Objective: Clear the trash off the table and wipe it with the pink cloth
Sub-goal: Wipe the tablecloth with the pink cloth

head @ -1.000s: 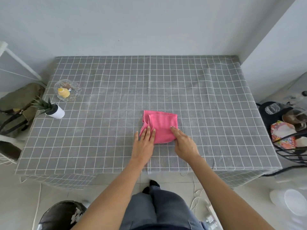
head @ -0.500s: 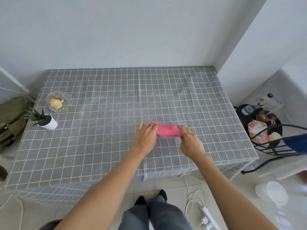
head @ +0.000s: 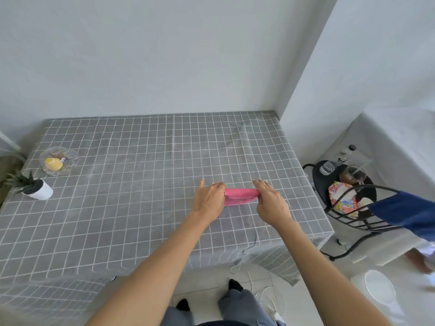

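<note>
Two hands on the pink cloth (head: 240,196) — left hand (head: 208,200) at its left end, right hand (head: 270,203) at its right end, fingers of each curled over the fabric and gripping it. Cloth folded into a narrow band, lying on the table (head: 141,208) toward the near right part of the top, stretched between the hands. Whether thumbs are tucked under the fabric: cannot tell.

Progress, as a judgement: no loose trash visible on the checked tablecloth, so clearing probably done. Wiping either finished or between passes — folded cloth suggests tidying up, but no way to confirm from the surface; no visible wet streaks or crumbs either way.

Left on the top: glass dish (head: 58,161) with something yellow in it at the far left, small potted plant (head: 35,188) in a white pot just nearer, close to the left edge. Both well apart from the cloth; neither reads as trash.

Beside the table at right: black wire stand (head: 353,222) holding glasses and a colourful packet. White lidded container (head: 376,288) on the floor.
</note>
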Demonstrator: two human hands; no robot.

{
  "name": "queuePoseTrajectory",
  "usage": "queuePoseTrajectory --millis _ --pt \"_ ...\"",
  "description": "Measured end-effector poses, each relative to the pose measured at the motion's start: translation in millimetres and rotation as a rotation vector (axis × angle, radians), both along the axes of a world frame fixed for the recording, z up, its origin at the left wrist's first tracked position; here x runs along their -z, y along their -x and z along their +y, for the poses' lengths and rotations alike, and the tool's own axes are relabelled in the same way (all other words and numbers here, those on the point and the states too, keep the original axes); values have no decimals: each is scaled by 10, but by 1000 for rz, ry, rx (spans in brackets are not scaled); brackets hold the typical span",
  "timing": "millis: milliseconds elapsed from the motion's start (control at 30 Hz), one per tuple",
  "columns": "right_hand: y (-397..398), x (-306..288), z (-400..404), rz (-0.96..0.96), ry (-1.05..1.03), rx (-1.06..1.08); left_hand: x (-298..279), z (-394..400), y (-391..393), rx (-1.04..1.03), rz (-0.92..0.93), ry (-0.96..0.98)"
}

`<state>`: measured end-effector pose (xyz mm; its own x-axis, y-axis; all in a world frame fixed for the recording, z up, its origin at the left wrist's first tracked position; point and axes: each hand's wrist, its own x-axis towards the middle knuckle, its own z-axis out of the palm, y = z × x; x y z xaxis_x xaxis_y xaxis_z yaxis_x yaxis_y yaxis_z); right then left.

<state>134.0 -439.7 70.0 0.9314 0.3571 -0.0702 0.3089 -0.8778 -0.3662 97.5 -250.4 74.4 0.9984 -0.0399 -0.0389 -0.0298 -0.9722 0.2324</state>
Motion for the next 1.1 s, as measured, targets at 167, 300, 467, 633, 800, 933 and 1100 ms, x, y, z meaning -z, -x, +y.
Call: queuePoseTrajectory --millis 167,300,467,633,800,933,1100 --pt "-343 52 -433 36 15 -41 47 -440 -268 -38 1 -12" --pt "-653 17 -723 6 -20 -46 9 -768 -565 -66 -43 1" --pt "-871 -55 -1008 -142 -103 -42 41 -1082 -775 -97 -155 24" --pt "-666 297 -1359 -90 -84 -5 420 -1437 -532 -111 -101 27" --pt "-174 876 -1703 123 43 -159 936 -1612 13 -69 181 -36" --pt "-49 993 -1769 144 32 -179 1048 -1701 190 -104 252 -10" --pt "-75 958 -1777 189 13 -200 1043 -1681 220 -102 285 -14"
